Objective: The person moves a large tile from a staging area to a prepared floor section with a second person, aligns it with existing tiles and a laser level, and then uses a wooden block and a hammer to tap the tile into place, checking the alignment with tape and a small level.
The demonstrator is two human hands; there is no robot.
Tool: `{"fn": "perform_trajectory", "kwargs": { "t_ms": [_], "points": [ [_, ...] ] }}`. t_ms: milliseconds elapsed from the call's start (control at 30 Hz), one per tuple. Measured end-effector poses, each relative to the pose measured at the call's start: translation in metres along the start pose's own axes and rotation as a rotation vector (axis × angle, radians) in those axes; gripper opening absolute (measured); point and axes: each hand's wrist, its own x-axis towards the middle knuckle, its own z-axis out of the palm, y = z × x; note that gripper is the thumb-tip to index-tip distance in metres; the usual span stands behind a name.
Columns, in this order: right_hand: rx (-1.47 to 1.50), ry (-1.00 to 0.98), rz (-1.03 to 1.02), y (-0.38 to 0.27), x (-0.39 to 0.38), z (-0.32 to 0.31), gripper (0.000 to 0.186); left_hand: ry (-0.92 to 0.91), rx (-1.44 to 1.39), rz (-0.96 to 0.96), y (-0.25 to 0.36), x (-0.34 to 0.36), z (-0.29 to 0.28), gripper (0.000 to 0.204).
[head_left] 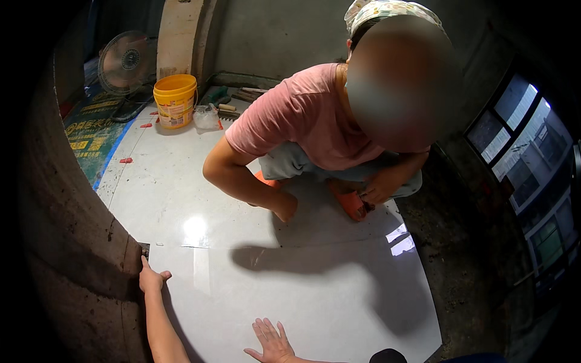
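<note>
My left hand (pixel 152 278) is at the tile's left edge beside the wall, its index finger stretched toward a small dark gap (pixel 144 248) at the wall's corner and its thumb held apart. Nothing shows in its grasp. Flat over the large white floor tile (pixel 339 296), my right hand (pixel 273 345) lies with fingers spread and holds nothing. Across the joint, a person in a pink shirt (pixel 302 118) squats on the neighbouring tiles. That person's one hand (pixel 286 207) is lowered close to the tile surface; the other hand (pixel 381 186) rests near an orange shoe.
A yellow bucket (pixel 175 100) stands at the far left, with a clear plastic bag (pixel 207 118) and hand tools beside it. Behind them is a fan (pixel 128 62). Red tile clips (pixel 126 160) dot the joints. A rough wall (pixel 78 260) borders the left; bare dark floor (pixel 466 284) lies right.
</note>
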Motion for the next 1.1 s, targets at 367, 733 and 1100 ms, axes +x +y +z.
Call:
{"fn": "perform_trajectory", "kwargs": {
  "t_ms": [367, 733, 1100],
  "points": [
    [0.005, -0.003, 0.007, 0.002, 0.001, 0.002, 0.098, 0.621, -0.249, 0.499, -0.034, -0.08, 0.058, 0.072],
    [-0.183, 0.081, -0.031, 0.007, 0.007, 0.004, 0.092, 0.342, 0.04, 0.412, -0.122, -0.257, 0.064, 0.063],
    [-0.115, 0.241, -0.119, 0.006, 0.014, 0.02, 0.095, 0.127, 0.044, -0.028, -0.167, -0.424, 0.077, 0.084]
  ]
}}
